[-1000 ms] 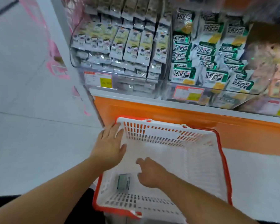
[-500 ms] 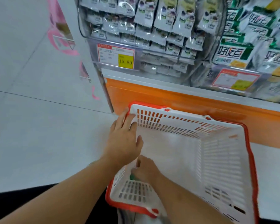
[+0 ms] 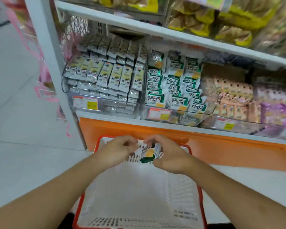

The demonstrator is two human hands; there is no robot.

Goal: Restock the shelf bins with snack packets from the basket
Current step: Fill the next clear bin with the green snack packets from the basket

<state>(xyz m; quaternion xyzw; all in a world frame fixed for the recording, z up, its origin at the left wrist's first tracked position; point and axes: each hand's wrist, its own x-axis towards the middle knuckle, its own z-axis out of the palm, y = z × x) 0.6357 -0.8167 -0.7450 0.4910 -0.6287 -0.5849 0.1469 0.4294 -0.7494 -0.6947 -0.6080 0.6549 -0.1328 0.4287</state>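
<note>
Both hands, left hand point(image 3: 118, 150) and right hand point(image 3: 169, 155), pinch one green snack packet point(image 3: 148, 153) above the white basket point(image 3: 139, 195). Beyond them, clear shelf bins point(image 3: 172, 83) look full, though blurred. A second ago the right hand was down inside the basket and the left on its rim.

Small green-and-white foil snack packet point(image 3: 148, 152) with a yellow patch on its face, held upright above the far end of the white slotted plastic basket with red-orange rim point(image 3: 199, 192), pinched at both side edges. Basket on the pale floor, against the orange shelf base. Higher up, clear plastic shelf bin point(image 3: 208, 111) heaped with matching green-and-white packets point(image 3: 172, 83), lying loosely at mixed angles.
</note>
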